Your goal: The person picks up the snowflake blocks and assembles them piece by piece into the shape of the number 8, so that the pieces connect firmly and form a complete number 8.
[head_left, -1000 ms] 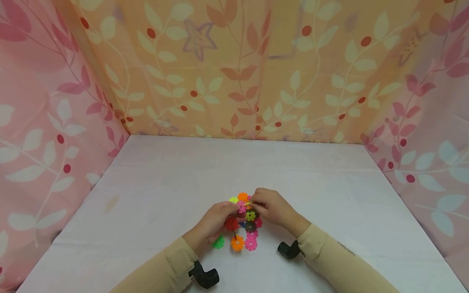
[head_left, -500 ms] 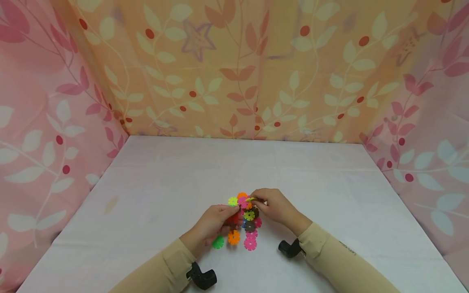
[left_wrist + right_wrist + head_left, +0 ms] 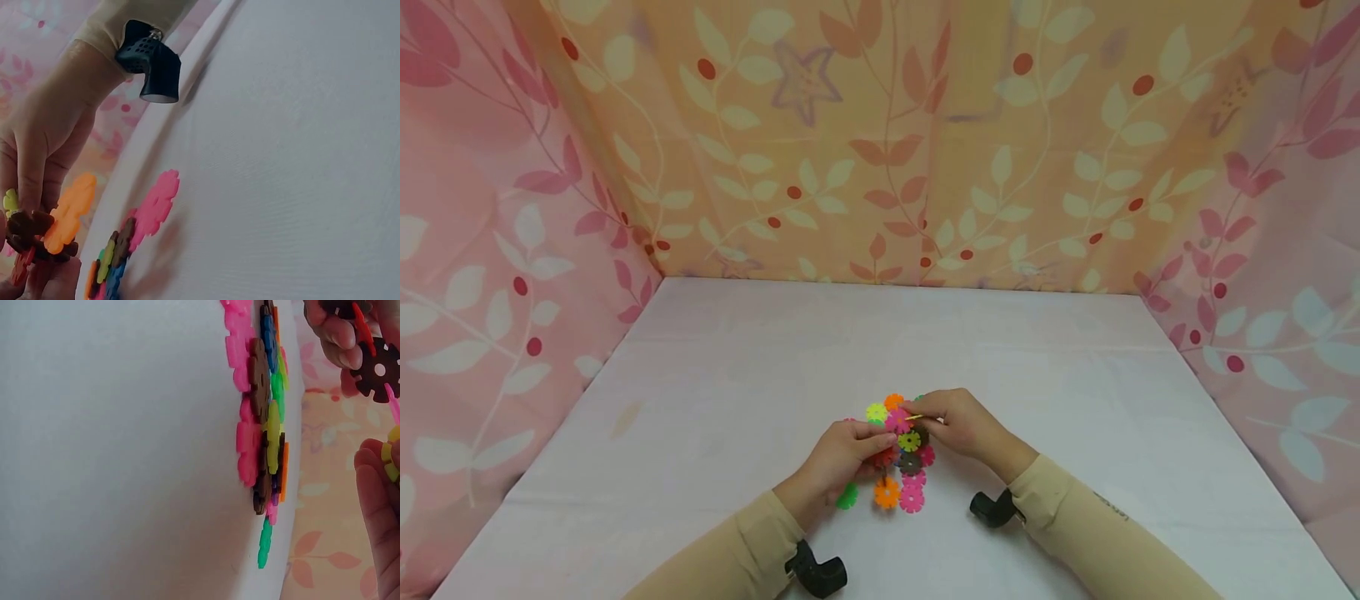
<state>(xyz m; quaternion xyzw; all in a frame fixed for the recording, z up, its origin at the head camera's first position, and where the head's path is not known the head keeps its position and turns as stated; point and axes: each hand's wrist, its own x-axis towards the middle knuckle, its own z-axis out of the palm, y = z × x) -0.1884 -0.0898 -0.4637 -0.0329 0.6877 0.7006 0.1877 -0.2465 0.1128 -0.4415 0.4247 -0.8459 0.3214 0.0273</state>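
My left hand (image 3: 838, 457) grips a joined cluster of notched plastic snowflake discs, with fingers and thumb round its red and brown pieces. An orange disc (image 3: 72, 212) sticks out from that cluster, beside a brown disc (image 3: 379, 370). At its upper end is a pink disc (image 3: 897, 420). My right hand (image 3: 962, 427) pinches a yellow disc (image 3: 391, 459) between thumb and fingers. This disc stands nearly edge-on in the head view, right at the pink one. The left fingers partly hide the cluster's middle.
Loose discs lie on the white table (image 3: 760, 350) around and under the hands: a pink disc (image 3: 912, 498) in front, a green disc (image 3: 847, 497) by the left wrist, a light yellow disc (image 3: 876, 412) and an orange disc (image 3: 893, 402) behind. Patterned curtains (image 3: 887, 142) enclose the table.
The right hand drew the yellow disc slightly away from the cluster and turned it, then brought it back edge-on to the pink disc. The left hand's cluster tilted a little.
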